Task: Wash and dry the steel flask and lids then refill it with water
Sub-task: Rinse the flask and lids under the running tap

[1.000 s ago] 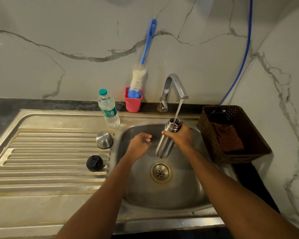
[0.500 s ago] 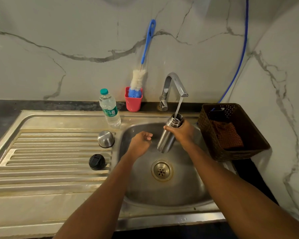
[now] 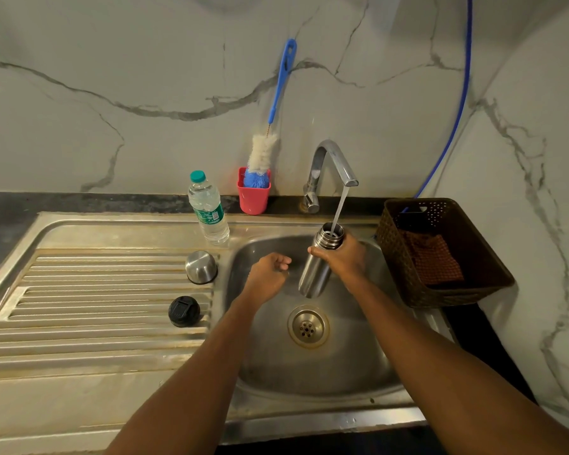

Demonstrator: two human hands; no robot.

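From the head camera, looking down at a steel sink [image 3: 270, 385] set into a dark counter [image 3: 10, 205], with a marble-patterned wall behind. Two bare forearms reach in from the bottom edge.

The right hand [image 3: 345, 257] holds the steel flask [image 3: 316, 267] over the basin, its grip wrapped tight around the upper body just below the threaded neck. The flask tilts, open mouth up and toward the tap [image 3: 329, 159], base down toward the drain [image 3: 307, 326]. A thin stream of water [image 3: 339, 208] falls from the spout into the mouth.

The left hand [image 3: 266, 277] hangs over the basin just left of the flask, its grip loosely curled, holding nothing and not touching the flask.

On the ribbed draining board [image 3: 96, 310] to the left sit the two lids: a rounded steel cap [image 3: 201, 267] near the basin edge, and a black stopper lid [image 3: 184, 311] nearer the viewer.

At the back stand a clear plastic water bottle [image 3: 208, 210] with a green cap and a red cup [image 3: 253, 195] holding a blue-handled bottle brush [image 3: 278, 90]. To the right of the sink sits a brown perforated basket [image 3: 398, 257] with a reddish cloth [image 3: 432, 257] inside.
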